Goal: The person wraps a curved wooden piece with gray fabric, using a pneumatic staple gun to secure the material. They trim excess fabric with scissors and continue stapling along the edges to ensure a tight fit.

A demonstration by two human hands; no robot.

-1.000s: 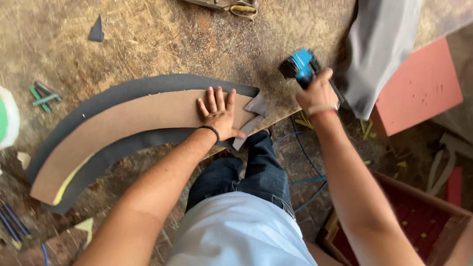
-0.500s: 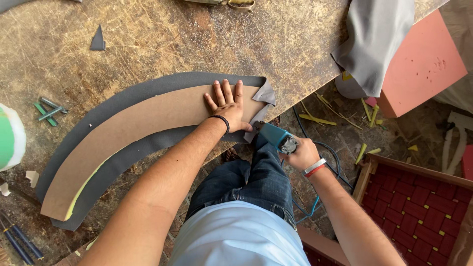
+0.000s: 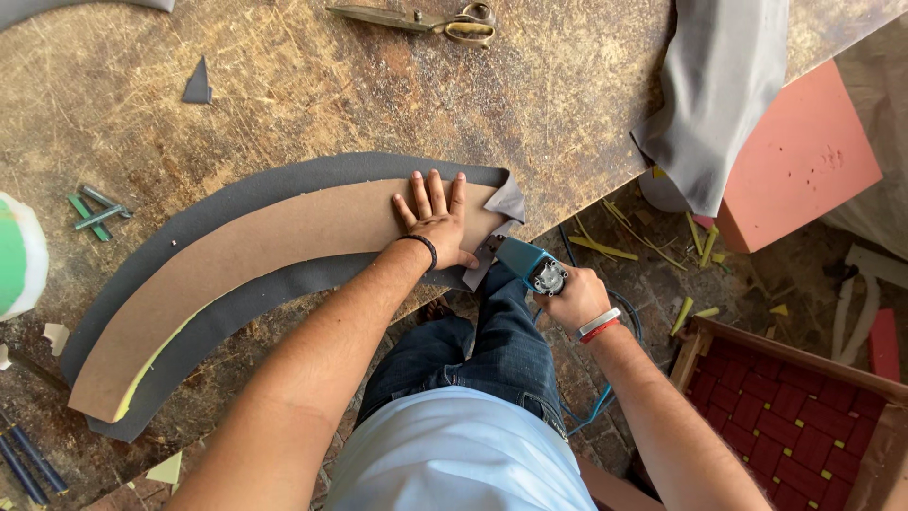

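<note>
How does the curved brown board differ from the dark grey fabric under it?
The brown board is narrower and looks stiff and flat; the grey fabric is wider, showing all round it, and folds over at one end. The left hand presses on the board, not the fabric. Both share the same arc shape.

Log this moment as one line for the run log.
left hand flat on curved board | right hand grips blue power tool at board end | grey fabric under board

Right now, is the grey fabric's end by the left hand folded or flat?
Folded: the fabric corner is turned up over the board end.
</note>
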